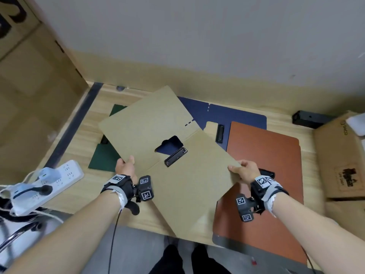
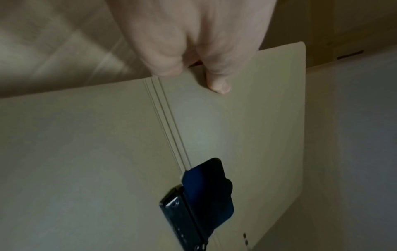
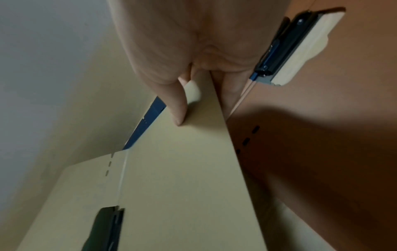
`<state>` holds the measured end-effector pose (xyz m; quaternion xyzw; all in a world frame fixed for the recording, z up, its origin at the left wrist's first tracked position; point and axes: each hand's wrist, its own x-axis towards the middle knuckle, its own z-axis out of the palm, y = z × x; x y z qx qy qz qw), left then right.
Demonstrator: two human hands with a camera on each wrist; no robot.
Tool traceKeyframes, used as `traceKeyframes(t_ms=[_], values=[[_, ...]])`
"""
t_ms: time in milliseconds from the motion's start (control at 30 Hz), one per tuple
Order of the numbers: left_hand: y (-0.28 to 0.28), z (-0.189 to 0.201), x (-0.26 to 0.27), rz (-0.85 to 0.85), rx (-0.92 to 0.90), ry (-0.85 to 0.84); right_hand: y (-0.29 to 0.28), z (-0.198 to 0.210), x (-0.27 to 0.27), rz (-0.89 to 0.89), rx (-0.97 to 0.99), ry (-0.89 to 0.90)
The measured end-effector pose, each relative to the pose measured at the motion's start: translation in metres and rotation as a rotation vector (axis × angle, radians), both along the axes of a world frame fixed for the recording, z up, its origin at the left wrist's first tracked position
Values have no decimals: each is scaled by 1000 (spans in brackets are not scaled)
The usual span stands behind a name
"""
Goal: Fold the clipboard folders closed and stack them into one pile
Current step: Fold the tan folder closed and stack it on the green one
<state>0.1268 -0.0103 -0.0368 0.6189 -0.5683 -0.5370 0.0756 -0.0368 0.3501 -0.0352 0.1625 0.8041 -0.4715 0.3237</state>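
Observation:
A tan clipboard folder (image 1: 158,135) lies open and lifted above the table, its black clip (image 1: 175,159) at the centre fold. My left hand (image 1: 126,167) pinches its near left edge, thumb (image 2: 217,83) on top. My right hand (image 1: 243,171) pinches its right edge, thumb (image 3: 178,108) on top and fingers underneath. Under it lie a closed orange-brown folder (image 1: 266,175) at the right, an open navy folder (image 1: 233,115) behind, and a dark green folder (image 1: 102,157) at the left. The tan folder (image 2: 86,152) fills both wrist views (image 3: 182,186).
A white power strip (image 1: 45,184) with plugs sits at the table's left edge. Cardboard boxes (image 1: 343,155) stand at the right and a large one (image 1: 29,86) at the left. A wall runs behind the wooden table (image 1: 79,135). A black bracket (image 1: 310,118) sits at the back right.

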Motion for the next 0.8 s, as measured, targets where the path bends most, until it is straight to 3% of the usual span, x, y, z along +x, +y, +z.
traceKeyframes(t_ms=[167, 300, 433, 667, 800], values=[[6, -49, 30, -117, 184, -5, 17, -34, -4, -32, 97, 77], [34, -28, 44, -68, 361, 73, 33, -40, -17, -80, 149, 142], [46, -27, 49, -80, 324, 19, 35, -33, -12, -187, 242, 131], [67, -26, 34, -83, 231, -16, 44, -79, 35, 39, 62, -17], [75, -21, 31, -94, 239, -50, 54, -82, 47, 180, 92, 68]])
